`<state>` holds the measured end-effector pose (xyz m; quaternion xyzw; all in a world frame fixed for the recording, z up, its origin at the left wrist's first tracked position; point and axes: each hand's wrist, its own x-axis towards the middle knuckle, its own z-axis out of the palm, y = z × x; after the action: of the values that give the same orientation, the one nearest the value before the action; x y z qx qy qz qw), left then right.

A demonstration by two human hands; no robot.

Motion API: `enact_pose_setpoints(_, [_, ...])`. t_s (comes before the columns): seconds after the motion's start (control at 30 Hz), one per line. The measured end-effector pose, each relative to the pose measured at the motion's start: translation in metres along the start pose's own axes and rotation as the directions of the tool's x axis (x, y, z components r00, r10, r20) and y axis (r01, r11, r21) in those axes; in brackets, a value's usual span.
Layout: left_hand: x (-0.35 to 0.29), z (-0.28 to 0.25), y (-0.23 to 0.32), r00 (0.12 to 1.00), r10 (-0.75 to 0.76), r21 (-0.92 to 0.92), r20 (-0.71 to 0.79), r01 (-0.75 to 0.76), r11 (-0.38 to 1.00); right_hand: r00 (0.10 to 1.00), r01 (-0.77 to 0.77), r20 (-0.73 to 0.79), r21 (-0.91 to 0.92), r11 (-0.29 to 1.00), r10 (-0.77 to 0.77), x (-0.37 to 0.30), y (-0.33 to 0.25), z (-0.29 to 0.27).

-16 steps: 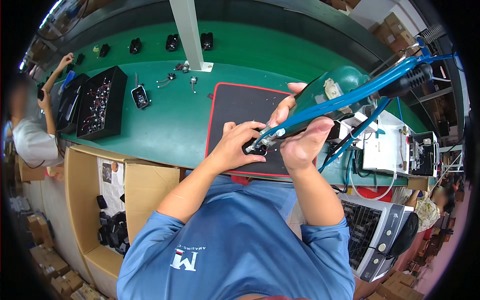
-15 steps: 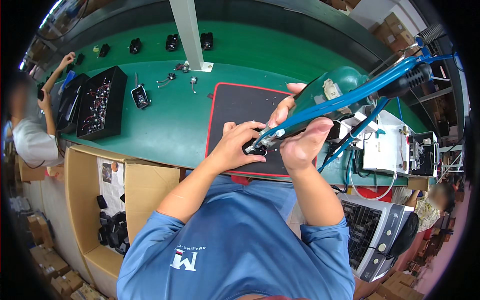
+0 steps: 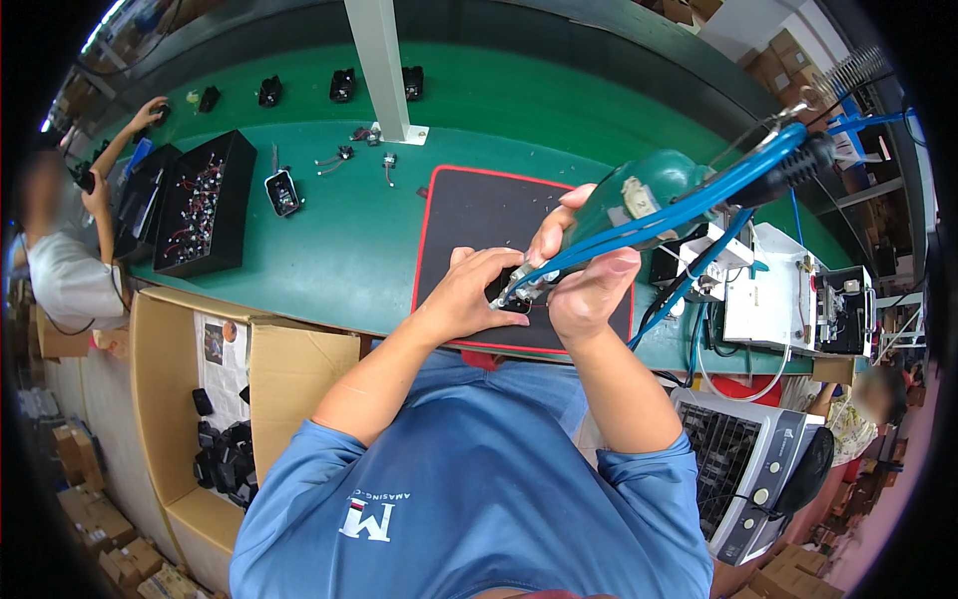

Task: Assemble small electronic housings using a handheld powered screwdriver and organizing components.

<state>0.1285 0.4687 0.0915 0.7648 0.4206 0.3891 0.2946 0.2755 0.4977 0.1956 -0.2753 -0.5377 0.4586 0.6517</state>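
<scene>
Green, one tool (image 3: 664, 185) sits in the right hand (image 3: 586, 292) above one mat (image 3: 469, 200).

On the mat (image 3: 459, 210), can see only part of the black housing (image 3: 518, 306) past the left hand (image 3: 469, 294). Left of the mat, cannot tell tiny, boxed wired pieces (image 3: 197, 208) apart.
</scene>
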Motion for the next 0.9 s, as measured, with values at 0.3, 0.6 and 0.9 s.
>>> enact_pose_setpoints(0.3, [0.038, -0.037, -0.001, 1.000, -0.016, 0.216, 0.015, 0.012, 0.976, 0.987, 0.156, 0.019, 0.053, 0.986, -0.157, 0.062, -0.116, -0.012])
enact_pose_setpoints(0.6, [0.204, -0.106, -0.151, 0.969, -0.192, 0.519, -0.154, 0.245, 0.819, 0.988, 0.124, -0.059, -0.237, 0.964, -0.142, 0.024, -0.079, -0.054])
enact_pose_setpoints(0.9, [0.055, -0.161, -0.003, 0.993, 0.106, 0.358, 0.053, -0.118, 0.926, 0.811, 0.583, 0.469, -0.614, 0.531, -0.349, -0.011, -0.019, 0.001])
